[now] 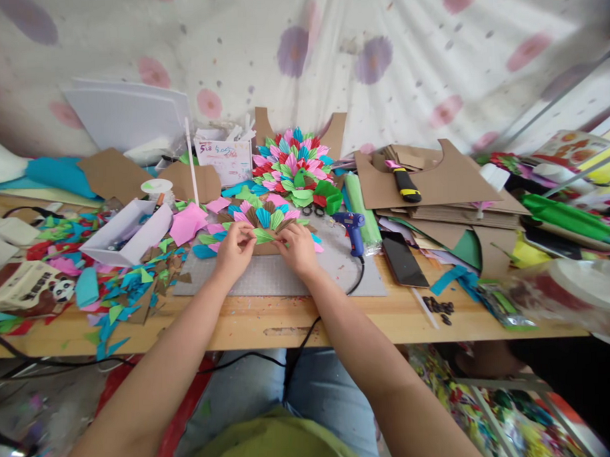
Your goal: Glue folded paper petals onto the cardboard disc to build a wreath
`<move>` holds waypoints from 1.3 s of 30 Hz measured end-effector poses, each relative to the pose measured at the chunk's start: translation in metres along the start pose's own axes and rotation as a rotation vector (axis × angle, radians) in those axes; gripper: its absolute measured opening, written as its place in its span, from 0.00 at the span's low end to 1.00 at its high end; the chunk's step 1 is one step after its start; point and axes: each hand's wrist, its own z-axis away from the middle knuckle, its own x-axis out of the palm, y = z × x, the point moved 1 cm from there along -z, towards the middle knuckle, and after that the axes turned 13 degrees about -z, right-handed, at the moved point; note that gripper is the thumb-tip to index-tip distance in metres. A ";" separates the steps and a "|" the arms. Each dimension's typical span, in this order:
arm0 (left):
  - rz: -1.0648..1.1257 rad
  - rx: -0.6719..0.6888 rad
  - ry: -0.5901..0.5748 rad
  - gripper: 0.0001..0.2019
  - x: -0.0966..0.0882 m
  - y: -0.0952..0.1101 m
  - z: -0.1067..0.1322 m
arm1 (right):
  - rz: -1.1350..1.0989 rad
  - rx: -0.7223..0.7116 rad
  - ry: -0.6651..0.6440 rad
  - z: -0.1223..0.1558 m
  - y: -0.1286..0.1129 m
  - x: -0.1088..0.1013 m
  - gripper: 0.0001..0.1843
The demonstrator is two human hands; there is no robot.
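My left hand (234, 249) and my right hand (297, 248) both pinch a folded green paper piece (263, 236) between their fingertips. It lies at the near edge of a cardboard fan (262, 223) covered with pink, blue and green folded paper petals. The fan rests on a grey mat (266, 276) on the wooden table (268, 323). Behind it stands a finished paper-petal decoration (293, 165) with a green shape at its front.
A blue glue gun (352, 228) stands right of my hands, its black cord running off the table edge. A dark phone (403, 258), cardboard sheets (433, 184) and a yellow-black knife (407, 185) lie right. A white tray (128, 231) and paper scraps (111, 288) lie left.
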 end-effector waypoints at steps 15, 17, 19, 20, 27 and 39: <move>0.373 -0.197 0.010 0.23 0.010 -0.003 -0.003 | -0.097 0.050 0.106 0.002 0.003 0.011 0.10; 0.383 -0.213 -0.001 0.24 0.013 -0.003 -0.003 | -0.113 0.046 0.103 0.002 0.003 0.013 0.10; 0.378 -0.223 0.021 0.24 0.014 -0.005 -0.004 | -0.129 0.046 0.085 0.002 0.002 0.015 0.10; 0.373 -0.226 0.034 0.25 0.014 -0.006 -0.004 | -0.139 0.050 0.075 0.001 0.001 0.016 0.10; 0.348 -0.209 0.074 0.22 0.012 -0.009 -0.005 | -0.236 0.076 0.052 0.000 -0.003 0.015 0.10; 0.287 -0.180 0.130 0.18 0.010 -0.006 -0.003 | -0.246 0.073 0.037 0.001 -0.002 0.018 0.10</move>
